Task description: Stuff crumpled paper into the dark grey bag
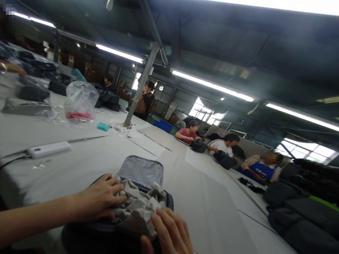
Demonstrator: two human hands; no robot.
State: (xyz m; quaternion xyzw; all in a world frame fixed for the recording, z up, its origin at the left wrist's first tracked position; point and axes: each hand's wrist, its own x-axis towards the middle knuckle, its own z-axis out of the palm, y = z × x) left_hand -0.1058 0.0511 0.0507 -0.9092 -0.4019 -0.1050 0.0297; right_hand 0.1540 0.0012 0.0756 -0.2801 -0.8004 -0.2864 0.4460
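Observation:
A dark bag (pixel 106 236) lies open on the white table (pixel 87 158) right in front of me, its grey-lined flap (pixel 141 171) folded back. Crumpled grey paper (pixel 137 204) fills the opening. My left hand (pixel 102 197) lies flat on the paper, fingers spread, pressing it at the bag's left side. My right hand (pixel 169 233) rests on the paper at the near right edge of the bag, fingers bent over it.
A white power bank (pixel 49 149) with a cable lies to the left. Further back sit a clear plastic bag (pixel 81 100) with something red, a teal item (pixel 103 126) and several dark bags. Other people work along the table's far right side. Black bags (pixel 304 215) pile at right.

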